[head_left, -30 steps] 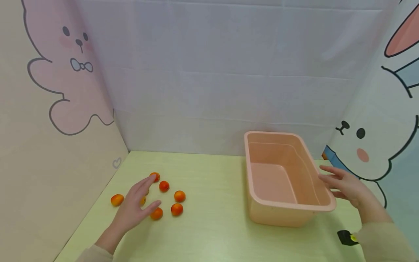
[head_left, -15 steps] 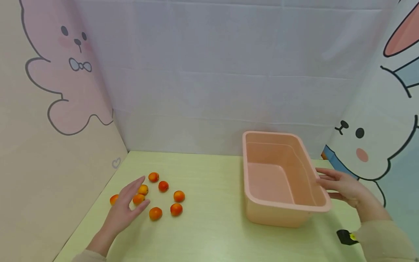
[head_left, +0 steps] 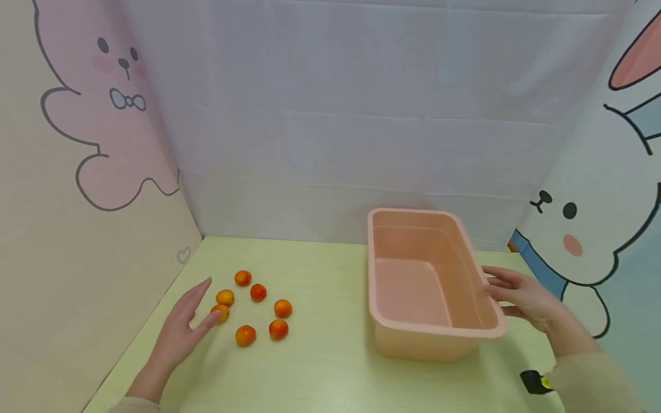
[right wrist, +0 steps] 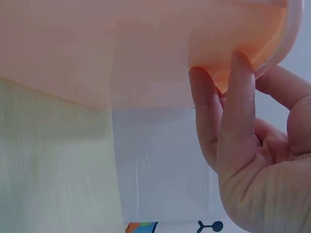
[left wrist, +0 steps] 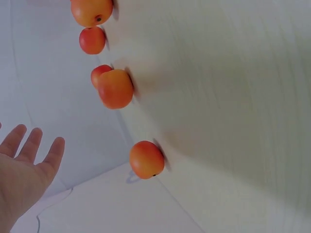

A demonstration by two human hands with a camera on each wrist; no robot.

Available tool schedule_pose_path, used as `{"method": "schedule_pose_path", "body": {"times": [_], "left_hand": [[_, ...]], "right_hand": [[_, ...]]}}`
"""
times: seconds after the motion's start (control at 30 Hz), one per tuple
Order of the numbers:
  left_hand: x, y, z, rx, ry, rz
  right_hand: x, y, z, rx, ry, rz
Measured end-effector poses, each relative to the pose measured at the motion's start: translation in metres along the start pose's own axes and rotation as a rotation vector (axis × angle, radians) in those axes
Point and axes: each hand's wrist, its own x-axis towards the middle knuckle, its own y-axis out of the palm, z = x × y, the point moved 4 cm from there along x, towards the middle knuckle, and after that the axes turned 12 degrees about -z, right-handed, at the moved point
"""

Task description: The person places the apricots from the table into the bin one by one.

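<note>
My left hand (head_left: 178, 328), fingers spread and holding nothing, hovers at the left beside several small orange-red fruits. Its thumb overlaps one yellow-orange fruit (head_left: 220, 313) in the head view. The left wrist view shows a fruit (left wrist: 146, 160) on its own, to the right of the hand (left wrist: 24, 174). Over on the right stands a deep pink plastic basin (head_left: 434, 345). My right hand (head_left: 524, 298) touches the outside of its right wall just under the rim, with fingers (right wrist: 238, 111) extended. Nothing lies inside the basin.
A small black object with a yellow spot (head_left: 535, 381) lies near the right sleeve. White cloth (head_left: 310, 143) closes off the back of the pale yellow-green table (head_left: 330, 373). Panels with cartoon animals stand at both sides.
The basin has slid left, with my right hand following against its wall. My left hand has drawn back leftward from among the fruits and now hides the leftmost one in the head view.
</note>
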Motion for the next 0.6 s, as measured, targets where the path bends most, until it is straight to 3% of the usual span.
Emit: {"method": "schedule_pose_path", "body": {"times": [0.37, 0.6], "left_hand": [[-0.005, -0.007, 0.027, -0.009, -0.039, -0.049], [-0.006, -0.014, 0.045, -0.080, -0.030, -0.153]], "right_hand": [[-0.006, 0.035, 0.011, 0.003, -0.040, 0.032], [-0.010, 0.050, 0.018, 0.037, -0.053, 0.052]]}}
